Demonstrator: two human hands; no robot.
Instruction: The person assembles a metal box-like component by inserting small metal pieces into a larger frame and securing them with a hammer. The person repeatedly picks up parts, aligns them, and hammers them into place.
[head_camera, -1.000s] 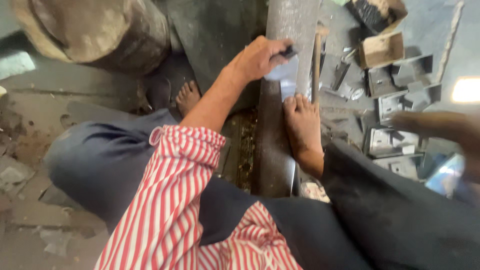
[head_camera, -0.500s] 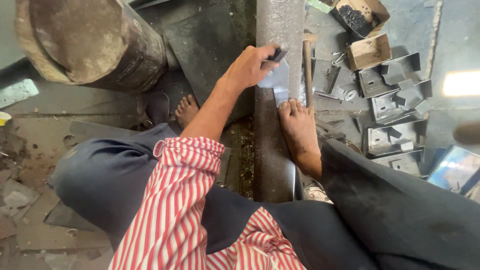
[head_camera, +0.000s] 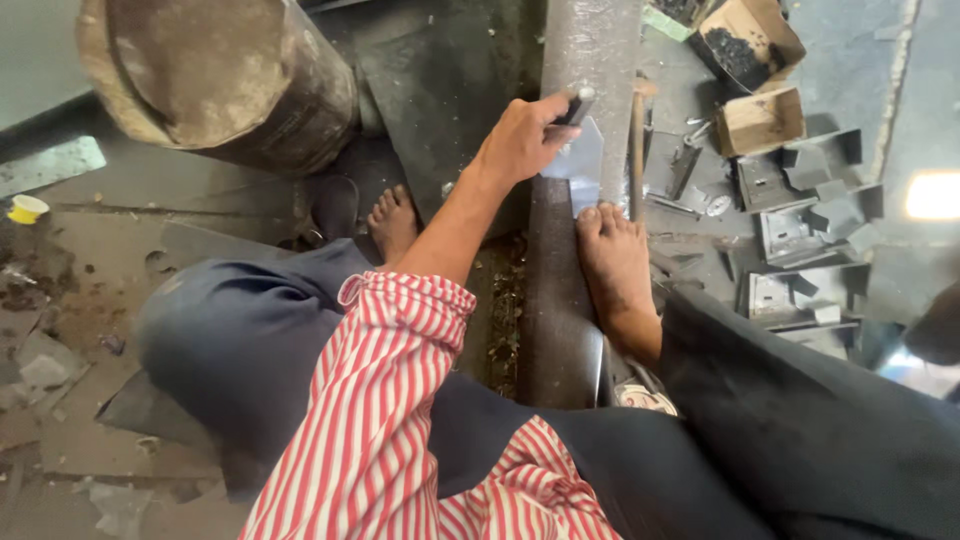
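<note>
while left hand (head_camera: 520, 140) grips dark tool (head_camera: 575, 105), cardboard box (head_camera: 745, 35) holds black bits, right hand unseen

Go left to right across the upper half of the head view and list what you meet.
Small yellow cap → rusty drum → bare foot → left hand gripping a dark tool → metal beam → hammer handle → cardboard box → grey metal brackets.

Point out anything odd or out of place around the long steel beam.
A bare foot pins the thin grey metal sheet on the long steel beam, toes beside where the left hand presses a small dark tool.
</note>
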